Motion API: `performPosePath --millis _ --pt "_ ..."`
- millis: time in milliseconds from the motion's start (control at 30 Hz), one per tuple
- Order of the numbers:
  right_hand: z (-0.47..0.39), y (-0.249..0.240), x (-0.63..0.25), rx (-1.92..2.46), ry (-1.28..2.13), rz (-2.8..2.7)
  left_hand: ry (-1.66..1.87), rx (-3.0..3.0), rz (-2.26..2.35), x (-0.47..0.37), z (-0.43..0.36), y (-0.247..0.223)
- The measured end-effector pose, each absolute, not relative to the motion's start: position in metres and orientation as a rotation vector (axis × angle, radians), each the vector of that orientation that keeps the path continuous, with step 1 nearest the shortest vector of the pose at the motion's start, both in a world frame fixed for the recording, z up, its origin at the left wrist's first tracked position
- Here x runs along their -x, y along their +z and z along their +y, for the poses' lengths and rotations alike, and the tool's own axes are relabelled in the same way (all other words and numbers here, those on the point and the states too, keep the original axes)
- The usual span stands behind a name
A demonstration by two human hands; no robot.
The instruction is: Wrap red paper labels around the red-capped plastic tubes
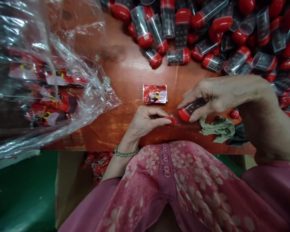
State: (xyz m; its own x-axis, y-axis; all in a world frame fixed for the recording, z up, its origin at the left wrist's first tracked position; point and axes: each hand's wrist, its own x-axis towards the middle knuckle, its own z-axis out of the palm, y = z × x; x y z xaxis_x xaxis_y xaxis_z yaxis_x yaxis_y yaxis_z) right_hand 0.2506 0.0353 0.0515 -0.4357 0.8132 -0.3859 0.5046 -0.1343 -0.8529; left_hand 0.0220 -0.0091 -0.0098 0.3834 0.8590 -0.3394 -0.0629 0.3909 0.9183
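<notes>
Ahead of me I see the reddish-brown wooden table, glossy, with light shining off its surface. On my left a clear plastic bag sprawls over the wood, crumpled and shiny, one pointed corner reaching toward the middle. On my right a pale green cloth lies bunched near the closer edge, just beside a darker cloth. I wear a green beaded bracelet and a pink floral garment, a mauve strip running down its front. Lower, at my left, I see a cardboard box beside the green floor
</notes>
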Motion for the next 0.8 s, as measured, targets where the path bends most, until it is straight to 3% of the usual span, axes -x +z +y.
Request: performPosePath --millis 300,500,800 --pt "0.066 0.074 -0.255 1.261 1.932 -1.851 0.954 -0.718 1.101 -0.023 -0.012 -0.021" --pt "0.032 0.035 -0.235 1.258 1.586 -1.159 1.057 -0.538 1.162 -0.032 -0.012 -0.015" --pt "0.002 -0.007 -0.189 1.209 1.591 -0.726 1.143 -0.345 1.128 -0.047 -0.011 -0.01"
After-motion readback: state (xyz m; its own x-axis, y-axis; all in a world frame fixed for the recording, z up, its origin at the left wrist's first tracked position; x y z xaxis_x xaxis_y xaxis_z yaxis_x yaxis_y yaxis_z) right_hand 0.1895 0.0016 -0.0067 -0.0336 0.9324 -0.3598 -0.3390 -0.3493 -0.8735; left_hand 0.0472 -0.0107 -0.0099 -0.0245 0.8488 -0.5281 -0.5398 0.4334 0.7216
